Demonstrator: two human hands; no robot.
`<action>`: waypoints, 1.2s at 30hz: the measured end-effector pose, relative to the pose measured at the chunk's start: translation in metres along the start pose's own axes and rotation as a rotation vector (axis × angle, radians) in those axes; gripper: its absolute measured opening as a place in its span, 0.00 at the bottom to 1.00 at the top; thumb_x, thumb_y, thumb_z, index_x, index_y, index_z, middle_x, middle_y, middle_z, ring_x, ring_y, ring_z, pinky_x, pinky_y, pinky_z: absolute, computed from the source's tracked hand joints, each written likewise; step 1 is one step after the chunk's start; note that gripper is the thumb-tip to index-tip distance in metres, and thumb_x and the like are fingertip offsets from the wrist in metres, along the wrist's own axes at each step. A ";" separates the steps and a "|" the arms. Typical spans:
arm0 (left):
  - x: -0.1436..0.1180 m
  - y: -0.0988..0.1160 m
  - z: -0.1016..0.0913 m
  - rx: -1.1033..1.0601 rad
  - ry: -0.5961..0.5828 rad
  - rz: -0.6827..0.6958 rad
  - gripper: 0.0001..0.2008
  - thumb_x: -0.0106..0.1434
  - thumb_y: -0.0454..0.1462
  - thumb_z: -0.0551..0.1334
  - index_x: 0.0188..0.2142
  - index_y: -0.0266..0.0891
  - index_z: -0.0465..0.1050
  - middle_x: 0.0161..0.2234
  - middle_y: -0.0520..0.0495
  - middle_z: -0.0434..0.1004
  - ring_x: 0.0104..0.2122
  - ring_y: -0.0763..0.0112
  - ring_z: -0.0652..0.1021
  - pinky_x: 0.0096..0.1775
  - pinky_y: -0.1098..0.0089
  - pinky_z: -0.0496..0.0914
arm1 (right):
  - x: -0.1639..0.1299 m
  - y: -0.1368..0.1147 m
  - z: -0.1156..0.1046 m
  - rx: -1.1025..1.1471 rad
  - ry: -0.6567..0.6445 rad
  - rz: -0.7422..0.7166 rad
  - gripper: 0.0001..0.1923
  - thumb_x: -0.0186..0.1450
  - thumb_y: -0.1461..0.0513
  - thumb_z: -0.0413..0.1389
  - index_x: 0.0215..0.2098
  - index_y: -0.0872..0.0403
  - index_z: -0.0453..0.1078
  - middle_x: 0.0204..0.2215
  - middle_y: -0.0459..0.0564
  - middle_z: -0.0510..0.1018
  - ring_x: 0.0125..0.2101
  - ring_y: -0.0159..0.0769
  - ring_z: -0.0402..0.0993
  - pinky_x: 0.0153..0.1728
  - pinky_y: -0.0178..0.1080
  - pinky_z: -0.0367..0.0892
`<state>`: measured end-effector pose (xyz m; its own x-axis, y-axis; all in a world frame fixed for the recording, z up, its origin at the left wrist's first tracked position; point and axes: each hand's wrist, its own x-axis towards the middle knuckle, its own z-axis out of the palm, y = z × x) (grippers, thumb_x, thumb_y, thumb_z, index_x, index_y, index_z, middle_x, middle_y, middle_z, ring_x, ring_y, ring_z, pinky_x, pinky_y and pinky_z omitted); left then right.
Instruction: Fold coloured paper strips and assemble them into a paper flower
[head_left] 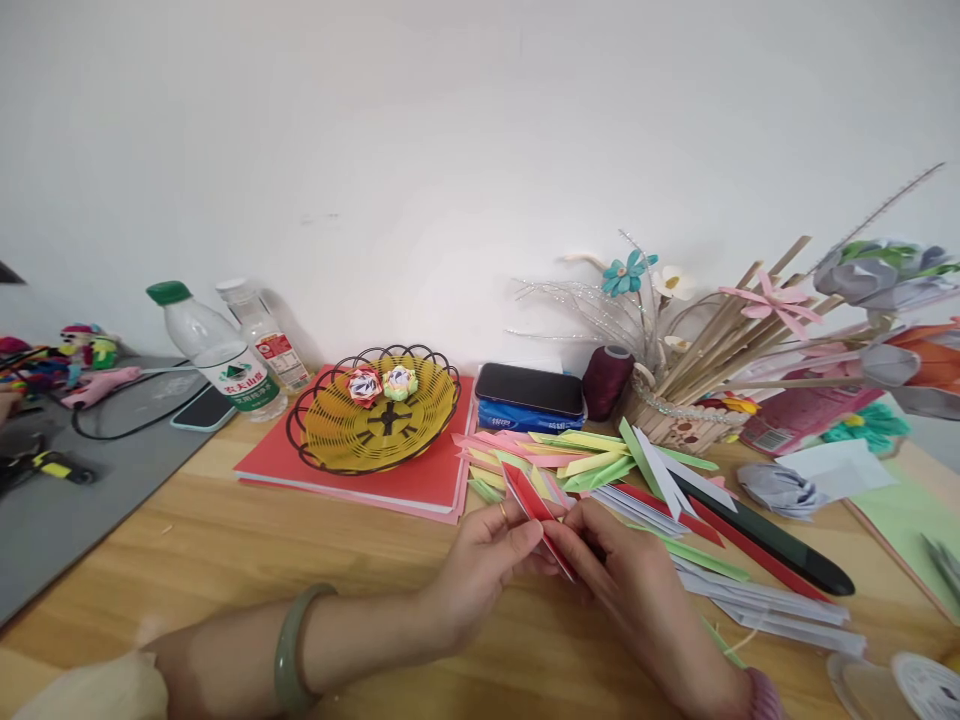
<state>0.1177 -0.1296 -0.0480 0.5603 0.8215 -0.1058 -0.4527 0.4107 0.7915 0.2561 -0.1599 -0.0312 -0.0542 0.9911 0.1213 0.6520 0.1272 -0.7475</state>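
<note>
A folded red paper strip (pixel 529 494) with a pale edge slants between my two hands above the wooden table. My left hand (pixel 491 545) pinches it from the left, thumb on top. From the right, my right hand (pixel 619 550) grips its lower end between thumb and fingers; some of those fingertips are hidden behind the paper. Just beyond my hands lies a pile of folded paper strips (pixel 600 462) in green, yellow, pink and white. White folded strips (pixel 787 605) rest to the right of my right hand.
A yellow woven basket (pixel 330 440) holding two paper balls stands on red paper sheets (pixel 262 455). Two bottles (pixel 232 365) are at the left. A phone (pixel 529 388) lies on a blue pack. At the right are a flower holder (pixel 675 420) and a long black tool (pixel 780 545).
</note>
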 end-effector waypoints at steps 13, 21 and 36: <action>0.007 0.004 -0.006 0.056 0.230 0.149 0.08 0.55 0.37 0.61 0.35 0.36 0.74 0.33 0.47 0.75 0.31 0.73 0.74 0.35 0.72 0.69 | 0.017 0.022 -0.053 -0.251 0.029 0.073 0.13 0.62 0.55 0.47 0.26 0.51 0.68 0.21 0.44 0.74 0.22 0.32 0.67 0.23 0.33 0.59; 0.006 0.003 -0.006 0.113 0.226 0.157 0.08 0.56 0.38 0.60 0.33 0.37 0.74 0.32 0.48 0.76 0.31 0.73 0.74 0.35 0.72 0.69 | 0.015 0.028 -0.043 -0.558 -0.038 0.143 0.15 0.62 0.55 0.45 0.24 0.51 0.67 0.20 0.47 0.74 0.22 0.36 0.70 0.22 0.35 0.56; 0.004 0.004 -0.006 0.184 0.270 0.174 0.11 0.56 0.41 0.59 0.33 0.35 0.73 0.33 0.45 0.75 0.33 0.69 0.74 0.36 0.71 0.68 | 0.014 0.030 -0.042 -0.557 -0.020 0.126 0.14 0.63 0.56 0.44 0.25 0.51 0.67 0.23 0.48 0.75 0.24 0.38 0.71 0.23 0.35 0.58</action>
<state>0.1143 -0.1230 -0.0489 0.2717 0.9576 -0.0960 -0.3785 0.1980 0.9042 0.3068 -0.1441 -0.0246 0.0390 0.9985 0.0372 0.9542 -0.0262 -0.2980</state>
